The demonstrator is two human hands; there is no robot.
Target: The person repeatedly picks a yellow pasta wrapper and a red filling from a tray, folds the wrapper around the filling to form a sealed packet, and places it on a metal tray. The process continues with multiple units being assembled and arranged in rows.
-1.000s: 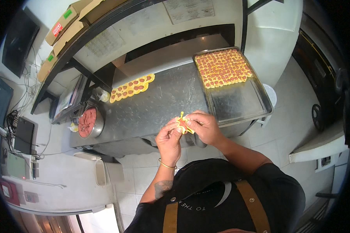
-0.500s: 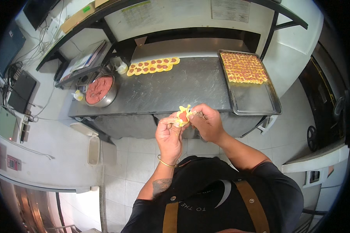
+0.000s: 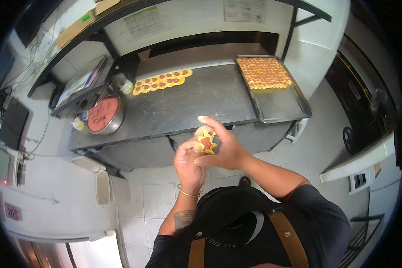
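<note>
A dumpling (image 3: 206, 144) with a frilled yellow wrapper around pink filling is in front of me, just off the table's front edge. The fingers of my left hand (image 3: 190, 163) are closed on its left side. My right hand (image 3: 230, 149) curves around the dumpling from the right, thumb and forefinger spread wide; its other fingers are partly hidden, so I cannot tell how firmly they touch it. On the dark table (image 3: 187, 102), yellow wrappers (image 3: 162, 82) lie in two overlapping rows, each with a dab of pink filling. A steel bowl (image 3: 117, 121) of pink filling stands at the left.
A metal tray (image 3: 279, 105) on the right holds tightly packed dumplings in its far half and overhangs the front edge slightly. Near the bowl stands a clear container (image 3: 127, 86). A dark shelf (image 3: 165, 10) spans the back. A white bin (image 3: 102, 187) stands lower left.
The right hand's pinch on the wrapper's edge has opened into a wide curve around the dumpling. Both hands came slightly nearer to me. The whole view shifted a little.
</note>
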